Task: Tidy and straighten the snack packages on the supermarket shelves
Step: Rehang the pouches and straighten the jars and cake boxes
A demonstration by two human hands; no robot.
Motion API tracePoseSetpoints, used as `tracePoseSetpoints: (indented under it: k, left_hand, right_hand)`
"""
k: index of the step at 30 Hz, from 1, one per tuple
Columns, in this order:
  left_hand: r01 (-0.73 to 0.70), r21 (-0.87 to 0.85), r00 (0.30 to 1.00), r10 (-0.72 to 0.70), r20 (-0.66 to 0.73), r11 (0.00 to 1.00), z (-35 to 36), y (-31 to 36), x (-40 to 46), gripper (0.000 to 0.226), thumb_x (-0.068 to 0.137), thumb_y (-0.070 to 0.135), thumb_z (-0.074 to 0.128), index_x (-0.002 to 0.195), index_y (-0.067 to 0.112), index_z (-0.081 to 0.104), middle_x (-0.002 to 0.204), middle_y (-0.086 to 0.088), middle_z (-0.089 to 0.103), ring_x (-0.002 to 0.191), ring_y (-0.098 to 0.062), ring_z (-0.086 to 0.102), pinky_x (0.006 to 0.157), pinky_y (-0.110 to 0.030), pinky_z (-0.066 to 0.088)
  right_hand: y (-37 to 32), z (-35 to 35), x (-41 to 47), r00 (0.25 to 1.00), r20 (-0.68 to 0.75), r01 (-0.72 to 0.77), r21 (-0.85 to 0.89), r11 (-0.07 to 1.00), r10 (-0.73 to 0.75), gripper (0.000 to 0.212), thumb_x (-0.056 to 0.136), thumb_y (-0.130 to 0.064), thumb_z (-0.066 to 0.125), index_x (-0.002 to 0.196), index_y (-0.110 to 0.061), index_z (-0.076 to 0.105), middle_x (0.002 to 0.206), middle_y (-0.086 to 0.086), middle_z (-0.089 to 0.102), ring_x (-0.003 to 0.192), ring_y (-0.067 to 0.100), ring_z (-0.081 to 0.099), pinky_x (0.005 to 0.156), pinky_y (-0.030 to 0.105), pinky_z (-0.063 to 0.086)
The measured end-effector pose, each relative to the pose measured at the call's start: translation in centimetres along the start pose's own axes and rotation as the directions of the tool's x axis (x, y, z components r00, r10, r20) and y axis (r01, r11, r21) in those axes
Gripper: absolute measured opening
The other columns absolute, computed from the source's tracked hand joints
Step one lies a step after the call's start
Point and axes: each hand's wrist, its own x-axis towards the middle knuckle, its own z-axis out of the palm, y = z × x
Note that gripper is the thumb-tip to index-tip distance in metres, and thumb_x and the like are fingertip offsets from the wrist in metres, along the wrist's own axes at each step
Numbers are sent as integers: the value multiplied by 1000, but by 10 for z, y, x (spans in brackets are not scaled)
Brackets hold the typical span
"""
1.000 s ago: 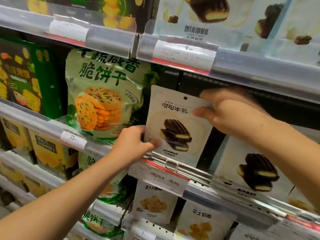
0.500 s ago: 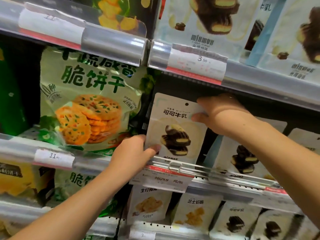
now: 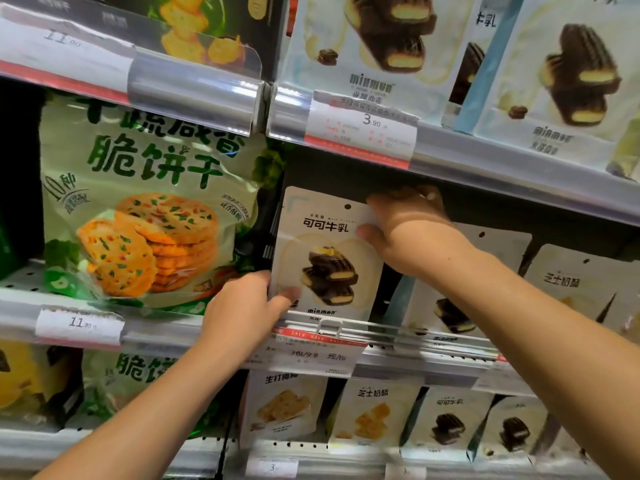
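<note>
A white cookie pouch (image 3: 325,258) stands upright on the middle shelf (image 3: 166,332), just right of the big green cracker bag (image 3: 145,209), and both hands hold it. The left hand (image 3: 242,311) pinches its lower left corner, thumb on the front, the other fingers hidden behind the pouch. The right hand (image 3: 405,230) grips the upper right corner, thumb on the front; its fingertips are lost in shadow under the shelf above. Right of the pouch, two more white pouches stand further back, the nearer one (image 3: 450,306) mostly covered by the right forearm. A sale tag (image 3: 311,351) hangs from the shelf rail just below the held pouch. Below that tag stand four small pouches in a row. The packs above are cut off by the frame's top.
</note>
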Motion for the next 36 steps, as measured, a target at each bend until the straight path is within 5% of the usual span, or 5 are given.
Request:
tracePoseSetpoints:
  k: [9, 15, 19, 26, 36]
  left_hand:
    - [-123, 22, 979, 125, -162, 992, 1, -3, -7, 37, 90, 52, 56, 110, 21, 63, 80, 6, 65, 75, -18, 61, 54, -29, 39]
    - [-549, -90, 699, 397, -595, 831, 11, -30, -70, 26, 95, 20, 50, 116, 6, 56, 111, 0, 54, 107, -14, 52, 98, -22, 38]
    - [-627, -26, 769, 613, -181, 779, 57, -67, -121, 19, 90, 20, 52, 101, 13, 66, 97, -2, 63, 89, -17, 61, 81, -25, 46]
    - [-177, 141, 976, 156, 149, 974, 110, -89, -110, 28, 93, 25, 56, 117, 10, 56, 124, -11, 44, 73, -23, 55, 53, -30, 42]
    - [285, -79, 944, -266, 197, 955, 116, -104, -62, 35, 89, 11, 59, 123, 10, 55, 101, -15, 68, 87, -30, 67, 71, -33, 52]
  right_hand:
    - [-17, 59, -92, 931, -322, 315, 465, 827, -173, 34, 89, -16, 48, 119, -11, 64, 115, 2, 62, 113, 16, 52, 100, 26, 42]
    - [-36, 112, -107, 977, -212, 151, 590, 793, -29, 39, 100, -33, 39, 122, -13, 64, 109, -1, 67, 100, 15, 59, 85, 36, 48]
    - [-39, 126, -108, 948, -319, 202, 582, 788, -7, 38, 99, -29, 38, 116, -14, 69, 107, -2, 70, 98, 16, 61, 82, 34, 41]
    - [-42, 133, -107, 907, -419, 248, 628, 738, 51, 39, 96, -31, 41, 112, -12, 71, 103, -1, 72, 96, 16, 62, 81, 35, 41]
    - [-41, 135, -107, 903, -427, 252, 619, 744, 50, 38, 92, -35, 45, 110, -12, 71, 99, -1, 71, 94, 13, 60, 80, 31, 37]
